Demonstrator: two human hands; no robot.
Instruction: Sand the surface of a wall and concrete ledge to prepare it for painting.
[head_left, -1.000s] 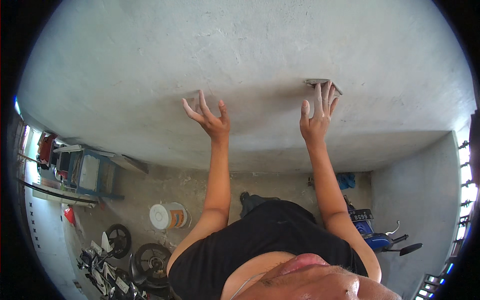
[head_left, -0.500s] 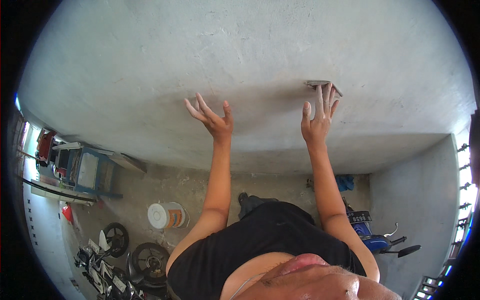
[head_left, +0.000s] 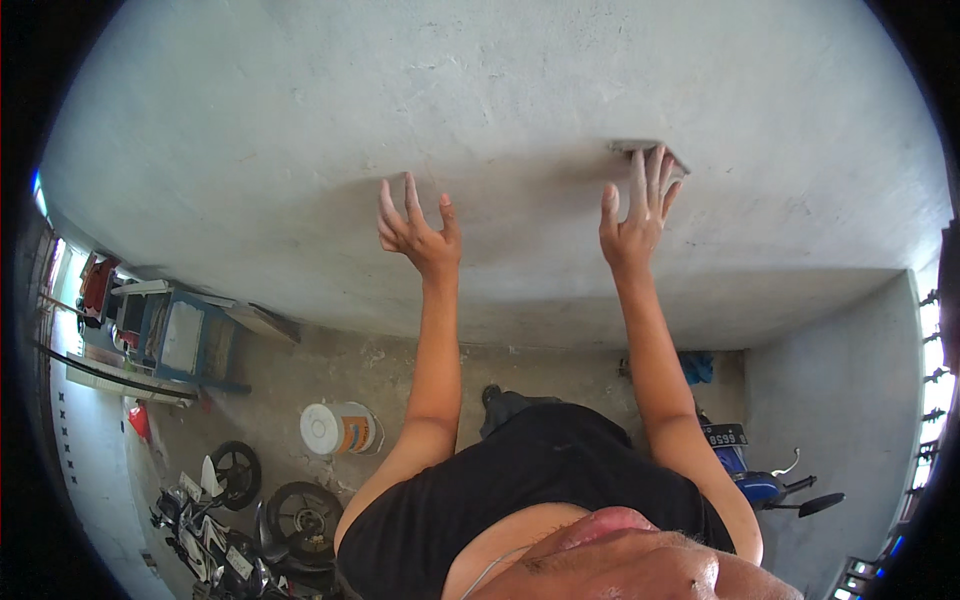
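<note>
A thin grey piece of sandpaper (head_left: pixel 632 146) lies against the grey plastered wall (head_left: pixel 520 70). My right hand (head_left: pixel 634 220) holds it there under long, outstretched fingers, the thumb standing apart; the fingers look whitish with dust. They hide much of the sheet, whose edges show above and to the right of the fingertips. To the left, my left hand (head_left: pixel 418 225) is raised to the wall with fingers spread and slightly bent, nothing in it. Its fingertips are at the wall surface; whether they all touch it I cannot tell.
On the floor behind the left arm stands a lidded white bucket (head_left: pixel 322 430). Parked motorcycles (head_left: pixel 225 540) fill the lower left, and a blue motorcycle (head_left: pixel 760 487) is at the right. A blue wooden cabinet (head_left: pixel 190 340) stands far left. A side wall (head_left: pixel 830 400) closes the right.
My right hand has slid a little up the wall with the sandpaper. The left hand has also risen slightly, and its fingers now point more upward.
</note>
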